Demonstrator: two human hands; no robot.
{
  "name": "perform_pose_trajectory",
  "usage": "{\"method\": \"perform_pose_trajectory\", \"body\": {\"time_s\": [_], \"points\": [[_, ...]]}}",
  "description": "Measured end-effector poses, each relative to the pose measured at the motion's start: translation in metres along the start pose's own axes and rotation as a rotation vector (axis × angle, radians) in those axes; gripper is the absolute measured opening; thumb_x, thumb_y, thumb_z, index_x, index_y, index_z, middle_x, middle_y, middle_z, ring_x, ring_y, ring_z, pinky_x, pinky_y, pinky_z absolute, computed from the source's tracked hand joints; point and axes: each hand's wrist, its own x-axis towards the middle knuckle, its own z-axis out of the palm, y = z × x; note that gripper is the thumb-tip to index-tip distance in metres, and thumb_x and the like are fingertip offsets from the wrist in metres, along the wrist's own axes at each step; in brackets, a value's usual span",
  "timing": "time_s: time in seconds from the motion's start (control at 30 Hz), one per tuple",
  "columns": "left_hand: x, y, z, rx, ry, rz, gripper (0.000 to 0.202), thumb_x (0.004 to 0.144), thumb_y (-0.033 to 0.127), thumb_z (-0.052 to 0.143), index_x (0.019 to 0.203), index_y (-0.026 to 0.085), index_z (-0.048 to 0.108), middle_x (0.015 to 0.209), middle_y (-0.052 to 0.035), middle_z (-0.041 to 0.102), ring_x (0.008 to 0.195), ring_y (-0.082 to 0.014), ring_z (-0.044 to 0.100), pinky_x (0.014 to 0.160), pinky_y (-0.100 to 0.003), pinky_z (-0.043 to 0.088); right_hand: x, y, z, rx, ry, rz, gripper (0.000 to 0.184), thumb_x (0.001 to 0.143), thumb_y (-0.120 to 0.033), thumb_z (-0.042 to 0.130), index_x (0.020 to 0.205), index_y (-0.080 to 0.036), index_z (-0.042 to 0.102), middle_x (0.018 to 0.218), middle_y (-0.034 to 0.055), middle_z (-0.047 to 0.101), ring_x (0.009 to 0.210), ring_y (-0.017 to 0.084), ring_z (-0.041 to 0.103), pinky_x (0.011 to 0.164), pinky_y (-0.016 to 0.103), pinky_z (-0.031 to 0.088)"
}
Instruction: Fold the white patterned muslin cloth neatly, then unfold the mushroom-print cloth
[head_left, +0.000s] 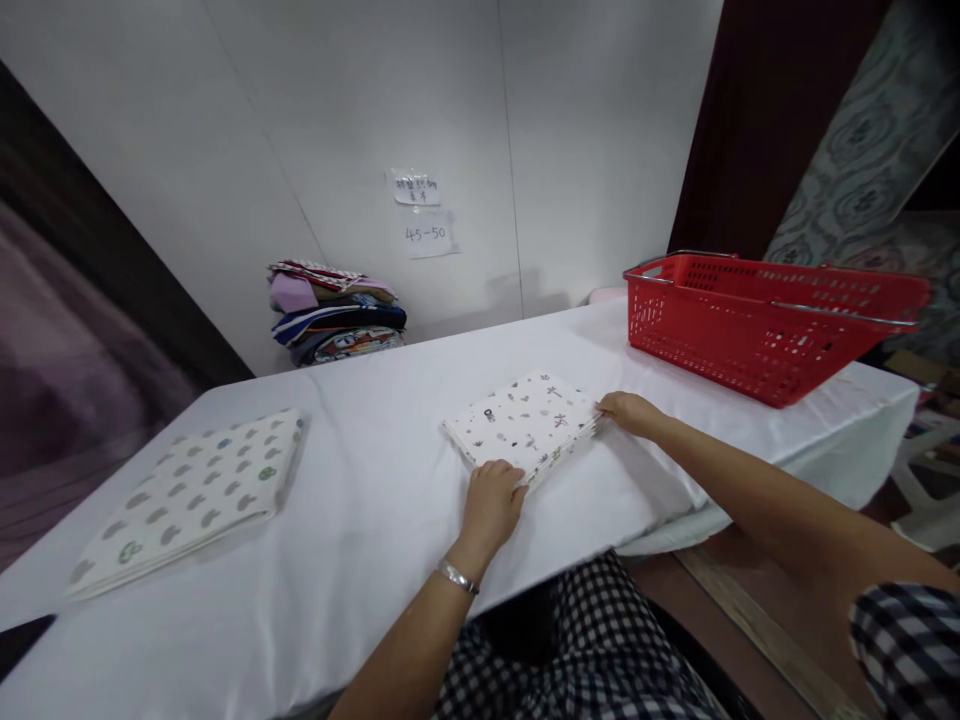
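A folded white cloth (525, 420) with small scattered prints lies in front of me on the white-covered table (360, 500). My left hand (492, 500) grips its near corner, thumb and fingers closed on the edge. At the cloth's right corner, my right hand (628, 412) pinches the stacked layers. Several layers show along the near right edge. A second folded cloth (195, 485), white with grey and a few green printed shapes, rests flat at the left of the table, apart from both hands.
A red plastic basket (720, 325) with metal handles stands at the right end of the table. Behind the table's far edge is a pile of folded fabrics (337, 315) by the wall. Paper signs (427, 233) hang there. A dark flat object (22, 640) lies at the lower left.
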Motion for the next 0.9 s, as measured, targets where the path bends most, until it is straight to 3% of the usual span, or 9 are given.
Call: {"method": "perform_pose_trajectory", "body": {"time_s": [0.37, 0.63, 0.9], "points": [[0.004, 0.008, -0.003, 0.013, -0.012, -0.054, 0.006, 0.078, 0.014, 0.057, 0.076, 0.019, 0.054, 0.082, -0.0019, 0.058, 0.082, -0.0185, 0.051, 0.077, -0.034, 0.037, -0.017, 0.000, -0.001, -0.035, 0.086, 0.023, 0.018, 0.087, -0.015, 0.040, 0.084, -0.017, 0.058, 0.090, 0.0087, 0.060, 0.089, 0.019, 0.053, 0.072, 0.026, 0.041], [0.001, 0.006, -0.001, 0.097, -0.050, 0.037, 0.008, 0.080, 0.011, 0.051, 0.077, 0.019, 0.053, 0.085, -0.0035, 0.057, 0.083, -0.0192, 0.048, 0.077, -0.035, 0.037, -0.023, -0.001, 0.007, -0.033, 0.103, -0.012, 0.019, 0.086, -0.011, 0.038, 0.083, -0.016, 0.056, 0.090, 0.0092, 0.058, 0.086, 0.019, 0.052, 0.067, 0.026, 0.040], [-0.001, 0.009, 0.000, 0.102, -0.075, 0.000, 0.007, 0.081, 0.012, 0.051, 0.078, 0.018, 0.052, 0.086, -0.0038, 0.056, 0.084, -0.0195, 0.047, 0.076, -0.035, 0.037, -0.020, 0.002, 0.010, 0.132, 0.131, -0.112, 0.024, 0.086, -0.014, 0.038, 0.096, -0.018, 0.059, 0.098, 0.0088, 0.059, 0.093, 0.020, 0.053, 0.073, 0.028, 0.043]]}}
